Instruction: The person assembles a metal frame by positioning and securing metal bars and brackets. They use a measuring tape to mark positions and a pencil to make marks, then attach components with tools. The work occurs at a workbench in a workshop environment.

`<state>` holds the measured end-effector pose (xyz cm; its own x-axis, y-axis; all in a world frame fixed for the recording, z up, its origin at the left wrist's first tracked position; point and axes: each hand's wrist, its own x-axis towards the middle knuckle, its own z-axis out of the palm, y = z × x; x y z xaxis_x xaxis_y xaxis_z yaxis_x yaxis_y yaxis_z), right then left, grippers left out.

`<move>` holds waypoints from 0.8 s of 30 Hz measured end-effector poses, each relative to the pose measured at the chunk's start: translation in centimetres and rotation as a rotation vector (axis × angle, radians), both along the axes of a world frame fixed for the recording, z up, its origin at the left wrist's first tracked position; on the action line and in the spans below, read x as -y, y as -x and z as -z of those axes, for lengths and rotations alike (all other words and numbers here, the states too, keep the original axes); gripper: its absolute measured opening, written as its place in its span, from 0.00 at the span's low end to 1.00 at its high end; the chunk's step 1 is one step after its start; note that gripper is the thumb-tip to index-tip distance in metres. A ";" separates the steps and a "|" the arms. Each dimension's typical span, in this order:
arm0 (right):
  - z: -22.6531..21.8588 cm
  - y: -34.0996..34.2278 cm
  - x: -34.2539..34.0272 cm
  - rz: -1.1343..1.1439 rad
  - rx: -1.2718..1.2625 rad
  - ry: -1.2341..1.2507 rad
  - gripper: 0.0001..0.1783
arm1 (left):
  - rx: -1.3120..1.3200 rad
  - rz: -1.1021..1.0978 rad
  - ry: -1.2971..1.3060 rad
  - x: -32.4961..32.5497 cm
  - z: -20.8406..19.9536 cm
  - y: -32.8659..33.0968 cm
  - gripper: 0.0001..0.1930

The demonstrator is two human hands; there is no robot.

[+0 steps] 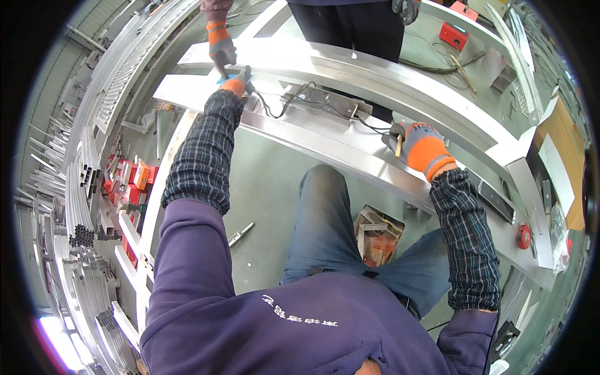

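My left hand (239,82), in a grey and orange glove, is at the left part of a long silver metal beam (281,129). Its fingers look closed beside a dark cable end, and what they hold is hidden. A bit of blue (222,80) shows just beyond it, next to a co-worker's gloved hand (221,47) reaching down. Over the beam's right part, my right hand (420,145), gloved alike, is closed on a thin yellowish stick (399,147), perhaps a pencil. A black cable (275,114) runs between my hands, past an open metal channel piece (334,105).
A level (497,201) and a red tape measure (524,236) lie on the beam's right end. Beyond stands a co-worker in dark trousers (350,28). A container of parts (379,237) sits between my legs, and metal profiles (84,187) are stacked at left.
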<state>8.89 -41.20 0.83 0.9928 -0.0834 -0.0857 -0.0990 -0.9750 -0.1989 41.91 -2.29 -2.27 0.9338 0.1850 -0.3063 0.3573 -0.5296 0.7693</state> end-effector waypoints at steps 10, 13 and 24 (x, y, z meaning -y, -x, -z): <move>0.3 -0.1 0.7 -0.012 -0.093 -0.026 0.24 | 0.009 -0.081 0.052 1.1 -3.3 3.7 0.46; -0.2 -0.7 -0.3 -0.069 -0.113 -0.054 0.22 | 0.357 -0.122 -0.799 -1.2 -3.0 2.8 0.46; 0.2 0.2 0.6 0.005 -0.079 -0.051 0.19 | 0.540 1.364 -0.509 21.0 -4.1 22.6 0.22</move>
